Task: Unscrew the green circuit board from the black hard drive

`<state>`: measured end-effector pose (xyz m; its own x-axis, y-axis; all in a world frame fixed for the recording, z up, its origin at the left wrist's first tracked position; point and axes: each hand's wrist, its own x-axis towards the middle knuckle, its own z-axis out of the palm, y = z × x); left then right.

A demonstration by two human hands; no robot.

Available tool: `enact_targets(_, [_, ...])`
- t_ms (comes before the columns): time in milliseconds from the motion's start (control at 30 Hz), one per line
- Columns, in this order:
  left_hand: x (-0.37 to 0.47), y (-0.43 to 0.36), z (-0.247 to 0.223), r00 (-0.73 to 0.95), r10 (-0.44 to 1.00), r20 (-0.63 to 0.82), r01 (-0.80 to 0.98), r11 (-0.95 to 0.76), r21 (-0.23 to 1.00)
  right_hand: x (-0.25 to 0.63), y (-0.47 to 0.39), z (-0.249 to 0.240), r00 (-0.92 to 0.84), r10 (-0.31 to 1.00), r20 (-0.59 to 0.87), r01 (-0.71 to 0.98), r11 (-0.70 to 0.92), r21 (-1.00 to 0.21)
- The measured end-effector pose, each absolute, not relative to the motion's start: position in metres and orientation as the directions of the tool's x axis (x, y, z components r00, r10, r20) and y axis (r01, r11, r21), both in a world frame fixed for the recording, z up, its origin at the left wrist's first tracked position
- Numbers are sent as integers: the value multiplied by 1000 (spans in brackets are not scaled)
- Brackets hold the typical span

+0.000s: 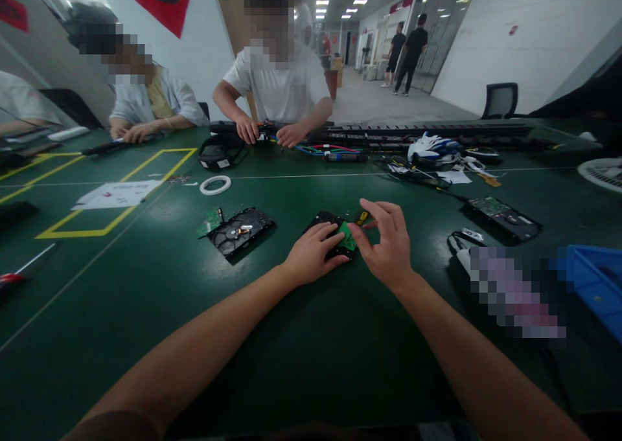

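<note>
A black hard drive (321, 218) with a green circuit board (347, 236) lies on the table in front of me. My left hand (315, 252) grips it from the left, fingers across its top and thumb along the near edge. Over the drive's right side, my right hand (386, 240) has its thumb and index finger spread, the thumb tip close to the board. Whether that thumb touches the board I cannot tell. Just behind these fingers shows a yellow-and-black tool handle (362, 217), partly hidden. Left of my hands lies another opened hard drive (243, 230), with a loose green board (210, 223) beside it.
A third hard drive (503, 219) lies at the right, near a blue bin (595, 282). A white tape roll (215, 185) and a red-handled screwdriver (34, 263) are to the left. Across the table, a person (282, 94) handles cables (330, 149) beside gloves (432, 148).
</note>
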<state>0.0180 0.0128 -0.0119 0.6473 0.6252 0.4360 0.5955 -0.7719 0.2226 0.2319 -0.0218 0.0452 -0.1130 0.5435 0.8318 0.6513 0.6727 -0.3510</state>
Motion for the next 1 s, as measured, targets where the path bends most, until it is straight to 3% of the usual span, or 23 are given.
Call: enact_targets(1000, [18,10,-10,640,626,445,590,-772,236,231,-26,51,-168,551,817,615,707,-351])
